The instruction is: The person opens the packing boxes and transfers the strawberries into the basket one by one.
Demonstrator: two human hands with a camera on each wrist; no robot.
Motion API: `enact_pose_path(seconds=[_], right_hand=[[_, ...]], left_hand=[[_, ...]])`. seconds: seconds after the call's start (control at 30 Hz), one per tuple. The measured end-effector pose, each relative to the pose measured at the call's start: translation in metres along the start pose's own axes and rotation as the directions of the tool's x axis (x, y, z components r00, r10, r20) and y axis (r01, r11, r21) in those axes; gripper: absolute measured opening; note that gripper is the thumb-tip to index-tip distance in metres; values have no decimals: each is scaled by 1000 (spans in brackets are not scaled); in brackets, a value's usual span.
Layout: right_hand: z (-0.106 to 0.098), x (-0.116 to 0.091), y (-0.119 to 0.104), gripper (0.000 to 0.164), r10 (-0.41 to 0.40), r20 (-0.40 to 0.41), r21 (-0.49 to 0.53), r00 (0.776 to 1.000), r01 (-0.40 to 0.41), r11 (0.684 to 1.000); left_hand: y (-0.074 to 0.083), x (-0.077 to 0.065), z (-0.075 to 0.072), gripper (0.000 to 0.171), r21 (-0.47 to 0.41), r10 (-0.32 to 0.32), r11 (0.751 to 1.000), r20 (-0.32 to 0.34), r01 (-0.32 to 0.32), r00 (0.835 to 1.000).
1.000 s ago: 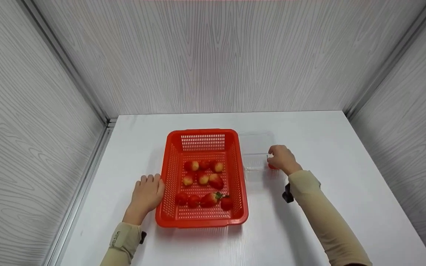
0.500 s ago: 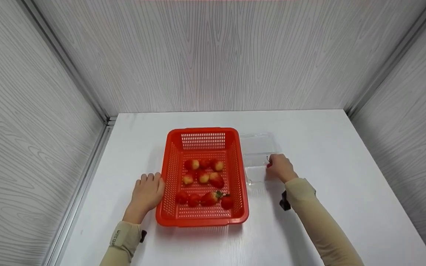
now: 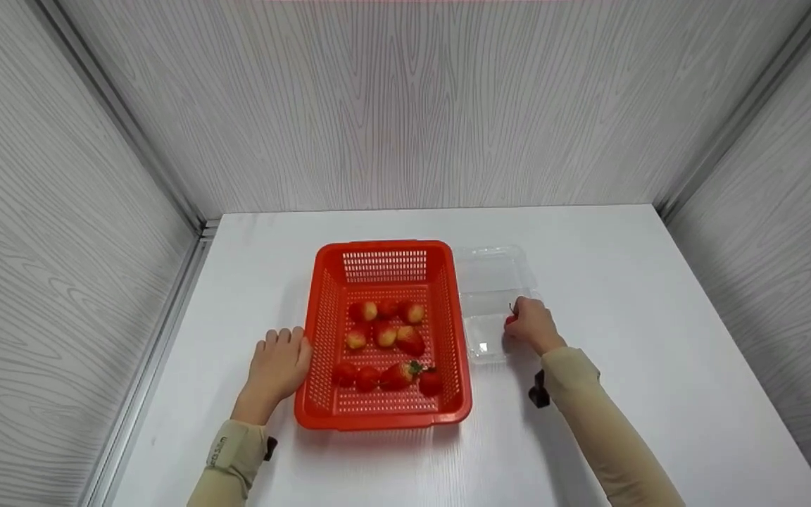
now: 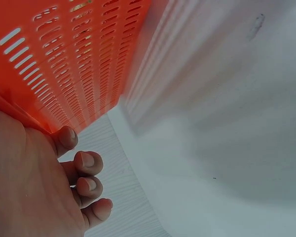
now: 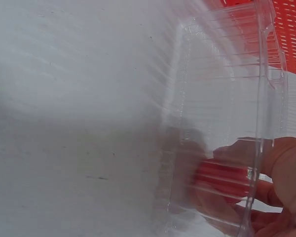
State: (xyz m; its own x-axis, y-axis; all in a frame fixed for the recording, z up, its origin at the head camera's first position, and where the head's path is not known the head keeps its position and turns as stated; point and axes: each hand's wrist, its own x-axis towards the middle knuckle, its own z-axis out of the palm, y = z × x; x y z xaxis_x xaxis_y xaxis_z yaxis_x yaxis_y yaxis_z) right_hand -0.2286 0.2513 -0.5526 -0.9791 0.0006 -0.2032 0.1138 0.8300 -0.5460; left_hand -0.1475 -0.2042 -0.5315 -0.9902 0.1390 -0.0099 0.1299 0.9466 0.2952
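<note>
My right hand (image 3: 533, 326) pinches a red cherry (image 3: 511, 319) with a thin stem at the right side of an open clear plastic box (image 3: 490, 303). Through the box wall, the right wrist view shows the red fruit (image 5: 222, 178) between my fingertips, low inside the box. My left hand (image 3: 279, 364) rests against the left rim of a red perforated basket (image 3: 312, 338). In the left wrist view my fingers (image 4: 91, 160) are loosely bent and hold nothing. Several strawberries (image 3: 397, 377), cherries and red-yellow fruits (image 3: 385, 334) lie in rough rows in the basket.
Both containers stand side by side on a white table (image 3: 624, 303), the clear box touching or very near the basket's right side. Pale wood-grained panels (image 3: 405, 105) rise at the back and on both sides.
My right hand has moved slightly toward me with the cherry. The clear box's near edge now lies closer to me. My left hand stays at the basket rim.
</note>
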Motion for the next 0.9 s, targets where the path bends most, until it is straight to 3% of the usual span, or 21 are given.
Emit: enact_pose_path(seconds=[0.23, 0.6, 0.77, 0.9], right_hand=[[-4, 0, -4, 25, 6, 1, 10, 1000, -6, 1000], [-16, -1, -28, 33, -7, 2, 43, 1000, 7, 999], [-19, -3, -42, 33, -71, -54, 33, 996, 73, 997], [-21, -4, -57, 33, -147, -158, -9, 976, 148, 989]], left_hand=[[0, 0, 1, 28, -2, -8, 1000, 16, 8, 1000], [0, 0, -1, 26, 16, 11, 1000, -17, -11, 1000], [0, 0, -2, 26, 15, 11, 1000, -20, -11, 1000], [0, 1, -3, 26, 21, 7, 1000, -9, -7, 1000]])
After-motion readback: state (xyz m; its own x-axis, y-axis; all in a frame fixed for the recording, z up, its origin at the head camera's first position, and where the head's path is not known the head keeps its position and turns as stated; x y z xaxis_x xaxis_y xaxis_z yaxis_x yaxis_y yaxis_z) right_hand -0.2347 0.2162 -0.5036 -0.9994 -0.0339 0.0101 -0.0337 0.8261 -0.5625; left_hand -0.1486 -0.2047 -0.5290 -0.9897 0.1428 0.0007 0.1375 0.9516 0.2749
